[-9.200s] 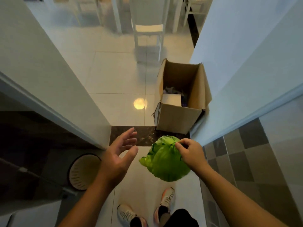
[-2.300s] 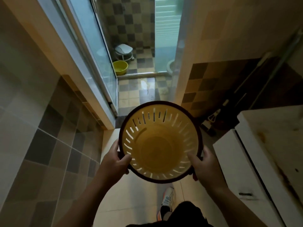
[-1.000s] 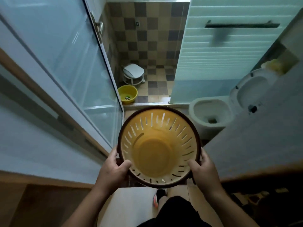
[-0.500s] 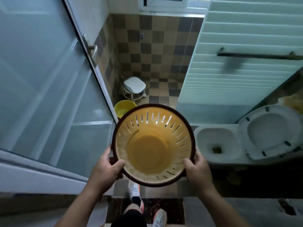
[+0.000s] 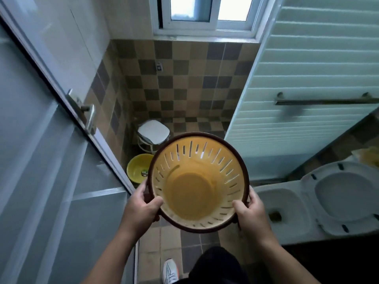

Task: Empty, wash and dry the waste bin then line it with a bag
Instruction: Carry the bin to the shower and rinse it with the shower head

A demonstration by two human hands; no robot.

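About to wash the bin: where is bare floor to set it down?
Bare checkered tile floor lies between the white stool and the ribbed white partition. The left corner is crowded by the stool and yellow plastic basin; the white toilet fills the right.

One waste bin (image 5: 198,183), yellow with slotted wall and dark rim, centre of view. Two hands on its rim: left hand (image 5: 141,212) at 8 o'clock, right hand (image 5: 251,213) at 4 o'clock. One yellow basin (image 5: 137,171) at 9 o'clock of bin. One white stool (image 5: 153,132) at 11 o'clock. One toilet (image 5: 307,203) at 3 o'clock. One window (image 5: 207,15) at 12 o'clock. One towel rail (image 5: 326,101) at 2 o'clock. One shoe (image 5: 170,270) at 6 o'clock.
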